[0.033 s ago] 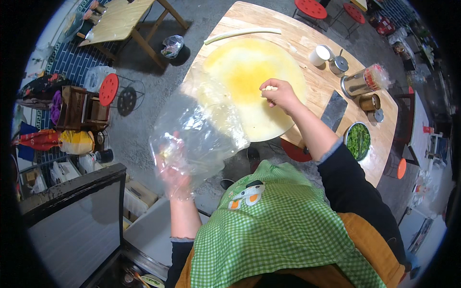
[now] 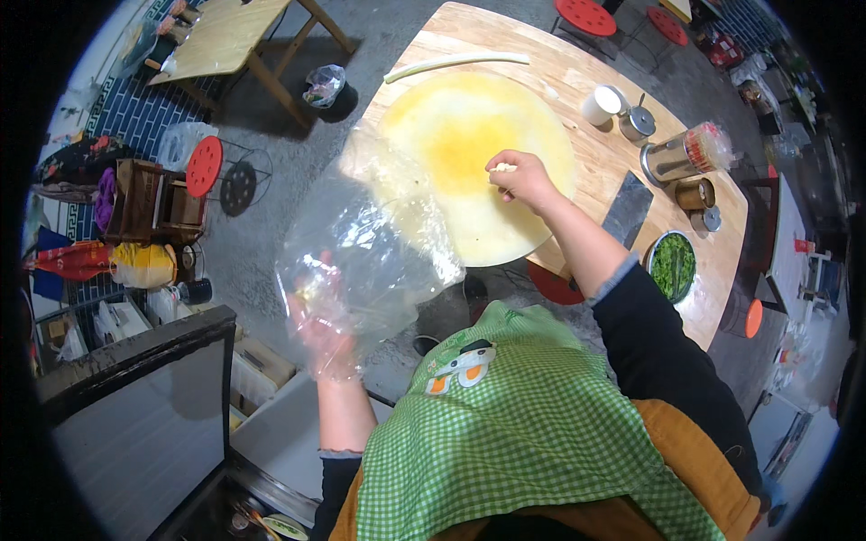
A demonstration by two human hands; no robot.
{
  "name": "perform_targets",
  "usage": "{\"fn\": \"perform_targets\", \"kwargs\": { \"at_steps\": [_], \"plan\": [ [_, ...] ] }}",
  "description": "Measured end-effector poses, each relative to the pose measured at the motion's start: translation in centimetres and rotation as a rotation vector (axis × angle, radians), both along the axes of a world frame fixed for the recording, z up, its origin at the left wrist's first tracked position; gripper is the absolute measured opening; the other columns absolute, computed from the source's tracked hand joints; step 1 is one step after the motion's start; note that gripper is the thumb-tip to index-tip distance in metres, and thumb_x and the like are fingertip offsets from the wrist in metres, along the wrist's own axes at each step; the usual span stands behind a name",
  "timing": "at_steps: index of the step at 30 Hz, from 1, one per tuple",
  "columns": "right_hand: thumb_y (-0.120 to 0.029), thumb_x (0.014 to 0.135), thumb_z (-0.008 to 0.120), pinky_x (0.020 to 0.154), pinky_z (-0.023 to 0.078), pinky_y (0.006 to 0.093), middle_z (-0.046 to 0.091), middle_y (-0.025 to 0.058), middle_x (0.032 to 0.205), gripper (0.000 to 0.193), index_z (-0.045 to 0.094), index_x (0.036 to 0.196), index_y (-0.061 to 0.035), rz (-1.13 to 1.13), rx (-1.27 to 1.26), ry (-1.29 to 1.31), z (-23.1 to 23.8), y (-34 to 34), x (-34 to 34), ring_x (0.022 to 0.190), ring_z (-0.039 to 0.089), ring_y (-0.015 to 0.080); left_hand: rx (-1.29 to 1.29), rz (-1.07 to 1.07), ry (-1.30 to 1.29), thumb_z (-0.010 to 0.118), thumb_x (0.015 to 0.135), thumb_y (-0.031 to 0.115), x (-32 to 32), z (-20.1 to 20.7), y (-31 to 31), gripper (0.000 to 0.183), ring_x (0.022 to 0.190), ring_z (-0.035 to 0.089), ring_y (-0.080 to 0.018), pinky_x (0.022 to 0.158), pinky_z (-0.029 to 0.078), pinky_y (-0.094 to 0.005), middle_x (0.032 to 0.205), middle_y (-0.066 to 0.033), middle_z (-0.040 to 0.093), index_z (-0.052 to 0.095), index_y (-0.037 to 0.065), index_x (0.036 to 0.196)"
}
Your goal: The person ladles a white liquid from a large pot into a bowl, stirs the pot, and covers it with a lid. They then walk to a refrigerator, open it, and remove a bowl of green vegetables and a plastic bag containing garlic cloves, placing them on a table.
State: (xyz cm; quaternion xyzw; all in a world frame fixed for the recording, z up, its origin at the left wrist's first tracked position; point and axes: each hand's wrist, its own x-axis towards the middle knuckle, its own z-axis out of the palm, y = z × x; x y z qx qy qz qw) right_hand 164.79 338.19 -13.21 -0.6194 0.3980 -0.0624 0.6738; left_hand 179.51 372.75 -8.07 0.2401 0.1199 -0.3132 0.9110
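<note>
My left hand [image 2: 327,320] is seen through a large clear plastic bag [image 2: 361,243] and supports it off the table's left edge. Something small and pale shows at its fingers, blurred by the plastic; whether the hand is inside the bag or beneath it I cannot tell. The bag's upper part overlaps a big round cutting board [image 2: 532,122], yellow-stained at its middle. Above the board my right hand [image 2: 525,178] is closed, with small whitish pieces [image 2: 503,168] like peeled garlic cloves between thumb and fingers. A long pale green stalk [image 2: 456,63] lies beyond the board.
On the wooden table [image 2: 586,158] at right are a white cup [image 2: 597,106], a lidded metal pot [image 2: 637,123], a skewer canister [image 2: 672,162], a dark slab [image 2: 628,209] and a bowl of chopped greens [image 2: 672,266]. A raised lid [image 2: 140,424] stands at lower left.
My left hand and the plastic bag have shifted slightly to the left. My right hand has moved very little, still holding the whitish pieces over the board.
</note>
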Motion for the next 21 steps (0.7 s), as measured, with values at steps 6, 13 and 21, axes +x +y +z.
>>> {"fn": "perform_targets", "kwargs": {
  "at_steps": [6,13,21],
  "plan": [
    [0.002,0.072,0.064,0.082,0.050,0.0363,0.059,0.0135,0.097,0.028,0.067,0.099,-0.0060,0.123,-0.757,0.184,-5.9,0.0,1.7,0.091,0.061,0.0301,-0.331,-0.104,0.084,0.031,0.096,0.060,-0.6,-0.9,4.4,0.077,0.122,0.052,-0.0339,0.064,0.056,-0.0302,0.145,-0.0300,0.032,0.008,0.012,0.152],
    [0.005,0.072,0.064,0.096,0.046,0.0348,0.057,0.0183,0.121,0.044,0.065,0.114,-0.0069,0.171,-0.716,0.034,-6.6,-1.7,0.5,0.109,0.058,0.0300,-0.317,-0.018,0.154,0.039,0.099,0.046,-1.4,-0.8,5.5,0.058,0.118,0.054,-0.0339,0.085,0.051,-0.0377,0.146,-0.0260,0.033,0.032,0.006,0.140],
    [0.002,0.084,0.060,0.078,0.053,0.0291,0.068,0.0092,0.096,0.021,0.065,0.104,0.0000,-0.217,-0.469,-0.029,-5.9,-4.7,-3.9,0.088,0.065,0.0172,-0.100,0.057,0.132,0.037,0.096,0.056,-0.9,-1.6,5.6,0.077,0.097,0.062,-0.0244,0.059,0.052,-0.0270,0.141,-0.0308,0.039,0.009,0.012,0.152]
  ]
}}
